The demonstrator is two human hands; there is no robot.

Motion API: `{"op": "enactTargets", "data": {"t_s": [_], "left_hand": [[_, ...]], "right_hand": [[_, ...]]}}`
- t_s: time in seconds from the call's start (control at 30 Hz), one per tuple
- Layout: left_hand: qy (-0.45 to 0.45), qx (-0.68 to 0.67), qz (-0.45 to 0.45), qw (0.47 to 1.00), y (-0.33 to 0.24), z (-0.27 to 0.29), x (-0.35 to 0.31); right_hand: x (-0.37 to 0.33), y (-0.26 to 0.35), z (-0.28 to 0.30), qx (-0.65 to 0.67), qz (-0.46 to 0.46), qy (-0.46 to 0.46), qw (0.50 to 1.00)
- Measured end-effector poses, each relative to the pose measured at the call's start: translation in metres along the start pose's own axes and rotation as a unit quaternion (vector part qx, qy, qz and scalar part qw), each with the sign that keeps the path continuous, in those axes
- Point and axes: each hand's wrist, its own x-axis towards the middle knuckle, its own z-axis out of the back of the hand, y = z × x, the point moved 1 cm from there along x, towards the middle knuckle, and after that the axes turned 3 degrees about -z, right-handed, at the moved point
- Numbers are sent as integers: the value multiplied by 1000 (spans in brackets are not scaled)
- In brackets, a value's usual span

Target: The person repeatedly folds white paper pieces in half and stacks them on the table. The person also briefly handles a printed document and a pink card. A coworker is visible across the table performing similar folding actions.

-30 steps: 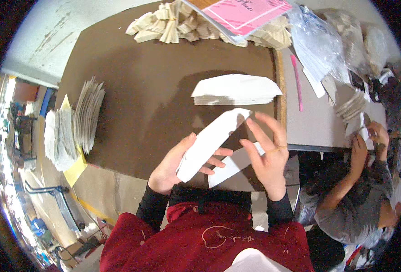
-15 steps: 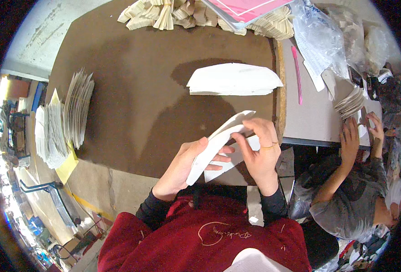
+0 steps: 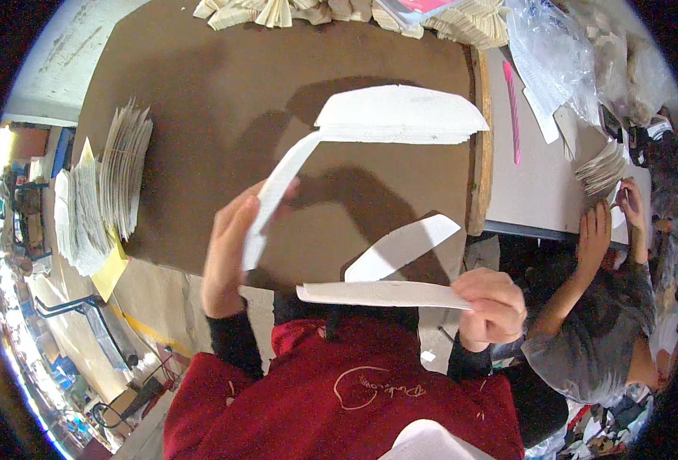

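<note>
My left hand [image 3: 230, 241] is closed on a long, narrow white paper piece [image 3: 284, 178], held slanted over the brown table with its far end by the stack. The fingers of my right hand [image 3: 492, 305] pinch one end of a second white paper piece [image 3: 385, 294], stretched level in front of my body. Between the two hands, another white paper piece [image 3: 408, 247] lies at the table's near edge, partly shaded. Farther off is a stack of white paper pieces [image 3: 400, 115] with a curved far edge.
Bundled paper pieces stand at the brown table's [image 3: 224, 100] left edge [image 3: 124, 169], with cream bundles [image 3: 462, 23] along its far edge. A side table [image 3: 538, 184] on the right bears a pink strip [image 3: 512, 111] and plastic bags [image 3: 557, 65]. Another person's hands [image 3: 596, 230] work there.
My hands have drawn apart, each with a white paper piece. The left went left and away from me; the right came right and toward me. The view has shifted slightly.
</note>
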Motion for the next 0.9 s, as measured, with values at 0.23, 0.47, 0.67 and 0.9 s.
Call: {"op": "enactTargets", "data": {"t_s": [0.23, 0.47, 0.67, 0.9], "left_hand": [[-201, 479, -192, 833, -14, 17, 1], [392, -288, 196, 851, 1, -98, -46], [295, -328, 206, 874, 5, -128, -40], [118, -434, 256, 856, 7, -140, -52]], "right_hand": [[-3, -7, 1, 142, -6, 14, 990], [17, 1, -31, -144, -73, 58, 985], [1, 3, -29, -334, 5, 13, 942], [3, -9, -26, -152, -21, 75, 985]]}}
